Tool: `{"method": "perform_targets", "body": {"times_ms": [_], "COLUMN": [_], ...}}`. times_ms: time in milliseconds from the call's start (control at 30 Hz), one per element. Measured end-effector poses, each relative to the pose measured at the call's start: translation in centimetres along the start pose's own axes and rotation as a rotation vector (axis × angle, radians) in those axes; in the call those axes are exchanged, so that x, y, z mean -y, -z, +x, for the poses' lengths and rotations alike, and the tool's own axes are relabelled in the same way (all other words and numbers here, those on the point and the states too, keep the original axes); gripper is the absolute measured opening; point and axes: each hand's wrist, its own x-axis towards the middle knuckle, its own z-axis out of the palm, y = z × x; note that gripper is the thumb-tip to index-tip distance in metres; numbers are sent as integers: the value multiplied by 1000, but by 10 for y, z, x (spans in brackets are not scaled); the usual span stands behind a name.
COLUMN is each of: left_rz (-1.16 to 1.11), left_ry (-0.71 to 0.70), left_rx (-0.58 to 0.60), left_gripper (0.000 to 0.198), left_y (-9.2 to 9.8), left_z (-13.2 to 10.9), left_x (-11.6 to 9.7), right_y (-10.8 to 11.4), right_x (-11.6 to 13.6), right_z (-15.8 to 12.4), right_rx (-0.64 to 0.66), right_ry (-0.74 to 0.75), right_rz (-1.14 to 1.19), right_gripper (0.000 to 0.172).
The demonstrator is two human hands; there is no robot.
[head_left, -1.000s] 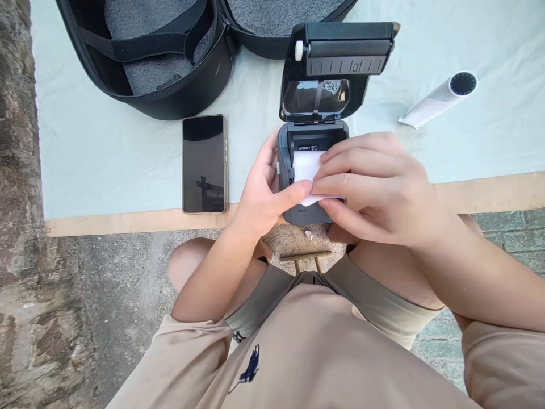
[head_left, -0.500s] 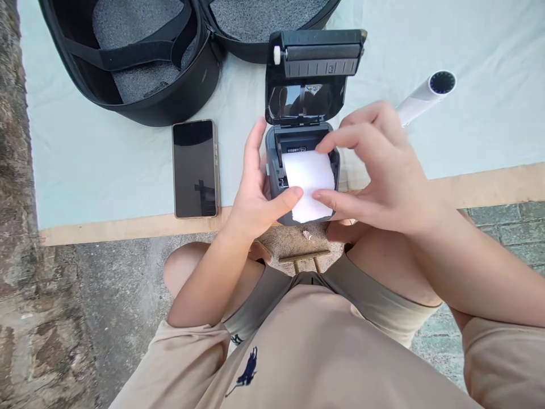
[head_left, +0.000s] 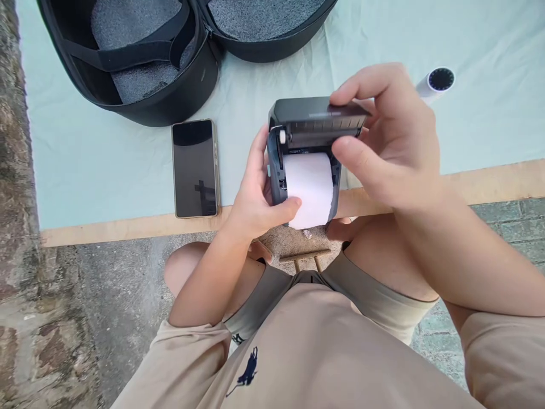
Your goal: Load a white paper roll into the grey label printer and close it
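Observation:
A small dark portable label printer (head_left: 275, 176) rests near the front edge of the table, its hinged lid (head_left: 302, 111) partly lowered over the body. White paper (head_left: 310, 190) lies in the bay and hangs over the printer's near side. My left hand (head_left: 258, 201) grips the printer's left side, thumb pressing on the paper. The lid's right end is pinched by my right hand (head_left: 392, 136), thumb at the lower edge and fingers on top. A roller with a white end gear shows under the lid. The bay's back part is hidden by the lid.
To the left of the printer lies a phone (head_left: 195, 168), dark screen up. An open black zip case (head_left: 170, 94) with grey foam lining stands behind it. A white cylinder with a dark round end (head_left: 441, 79) lies at the right. A pale cloth (head_left: 106, 170) covers the table.
My right hand has moved from the paper up to the lid. The lid has swung from upright down toward the printer body. My left hand keeps its hold.

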Motion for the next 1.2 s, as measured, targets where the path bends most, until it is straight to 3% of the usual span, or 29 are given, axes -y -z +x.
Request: {"method": "perform_targets", "body": {"times_ms": [233, 367, 500, 567, 833, 967, 1033, 1133, 1200], "left_rz": [-65, -84, -140, -152, -157, -261, -313, -281, -230], "left_ry": [60, 47, 172, 160, 153, 149, 158, 136, 121], "left_rx": [-12, 33, -1, -19, -139, -155, -178, -218, -227], "left_gripper": [98, 104, 82, 76, 67, 40, 31, 34, 38], "left_y": [-1, -2, -8, -11, -19, -19, -19, -19, -18], "left_z": [0, 1, -2, -3, -1, 2, 2, 3, 3], "left_x": [1, -10, -26, -28, -26, -30, -29, -25, -23], "right_y": [8, 6, 4, 4, 0, 0, 0, 1, 1], "right_x": [-5, -7, -9, -7, 5, -1, -3, -3, -3], "right_z": [0, 0, 0, 0, 2, 2, 1, -1, -2], "right_rx": [202, 169, 352, 398, 322, 327, 258, 161, 167], "right_ry": [172, 64, -53, -84, -55, -82, -50, 1, 18], "right_rz": [-21, 58, 229, 291, 207, 262, 206, 128, 130], "right_gripper": [34, 40, 58, 61, 52, 50, 41, 33, 36]}}
